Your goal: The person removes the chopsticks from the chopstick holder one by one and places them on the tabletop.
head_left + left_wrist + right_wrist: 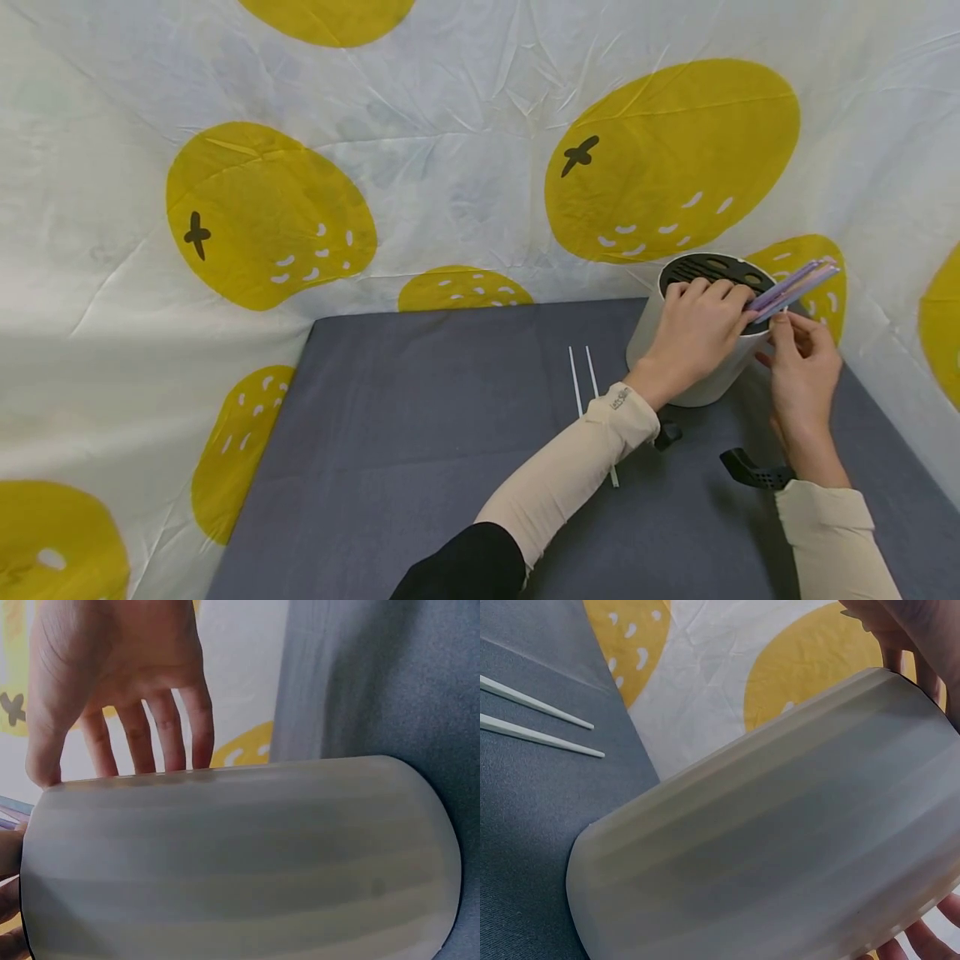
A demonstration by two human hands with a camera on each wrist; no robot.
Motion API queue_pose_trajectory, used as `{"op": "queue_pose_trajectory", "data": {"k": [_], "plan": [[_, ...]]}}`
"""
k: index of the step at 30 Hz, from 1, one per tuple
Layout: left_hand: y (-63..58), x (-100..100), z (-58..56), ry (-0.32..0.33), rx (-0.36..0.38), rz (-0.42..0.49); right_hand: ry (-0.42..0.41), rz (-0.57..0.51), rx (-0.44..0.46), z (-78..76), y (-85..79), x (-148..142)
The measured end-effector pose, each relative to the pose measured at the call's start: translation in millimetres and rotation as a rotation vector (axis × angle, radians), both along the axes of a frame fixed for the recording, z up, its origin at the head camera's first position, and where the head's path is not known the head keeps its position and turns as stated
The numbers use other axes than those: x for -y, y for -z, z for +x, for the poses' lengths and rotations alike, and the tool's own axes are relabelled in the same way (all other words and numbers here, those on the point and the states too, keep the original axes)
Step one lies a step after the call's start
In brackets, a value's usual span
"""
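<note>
1. The holder point(240, 855), a pale round tub, stands upright at the table's far right on my head feed, with the patterned sheet point(465, 208) behind it. Its dark top point(705, 268) has slots and round openings.

2. I see the left hand point(697, 325) laid across that top, back upward, with its fingers bent down over it. The fingertips are hidden from me, so I cannot tell whether they are clamped on anything.

3. The purple bundle point(795, 292) comes out beside the left thumb and slants up and outward over the right side of the rim. I can't make out its lower end.

4. The right hand point(808, 375) is at the holder's right side, just below the bundle. From the left wrist I get its fingers spread apart, reaching to the wall, with the thumb at the rim. Whether it pinches anything there, I cannot tell.

5. Two thin white sticks point(540, 736) lie nearly parallel and apart from each other on the grey table point(405, 400), left of the holder. The left forearm passes over them on my head feed.

6. Both arms show beige sleeves point(570, 467); a black band point(753, 473) sits at the right wrist.
</note>
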State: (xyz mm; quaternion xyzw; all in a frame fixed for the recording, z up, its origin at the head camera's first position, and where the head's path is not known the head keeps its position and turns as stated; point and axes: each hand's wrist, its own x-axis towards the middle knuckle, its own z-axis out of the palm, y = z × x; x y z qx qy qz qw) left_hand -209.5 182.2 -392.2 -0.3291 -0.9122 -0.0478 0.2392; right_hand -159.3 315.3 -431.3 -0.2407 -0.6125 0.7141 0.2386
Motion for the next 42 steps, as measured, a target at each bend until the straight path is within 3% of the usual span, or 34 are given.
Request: {"op": "queue_pose_trajectory", "data": {"k": [9, 17, 24, 33, 42], "plan": [[3.4, 3.4, 1.8, -0.008, -0.041, 0.041, 0.005, -0.017, 0.003, -0.3, 0.3, 0.7], [-2.9, 9.6, 1.7, 0.035, -0.053, 0.177, 0.001, -0.006, -0.019, -0.3, 2.2, 1.9], [-14.9, 18.6, 3.0, 0.169, -0.007, 0.373, 0.002, -0.004, -0.023, 0.0, 1.6, 4.3], [-35.2, 33.2, 11.0, 0.27, -0.057, 0.511, -0.002, -0.025, -0.038, 1.5, 2.1, 3.1], [-67.5, 56.0, 20.1, 0.348, -0.06, 0.661, 0.001, -0.012, 0.002, 2.4, 4.2, 1.7]]}}
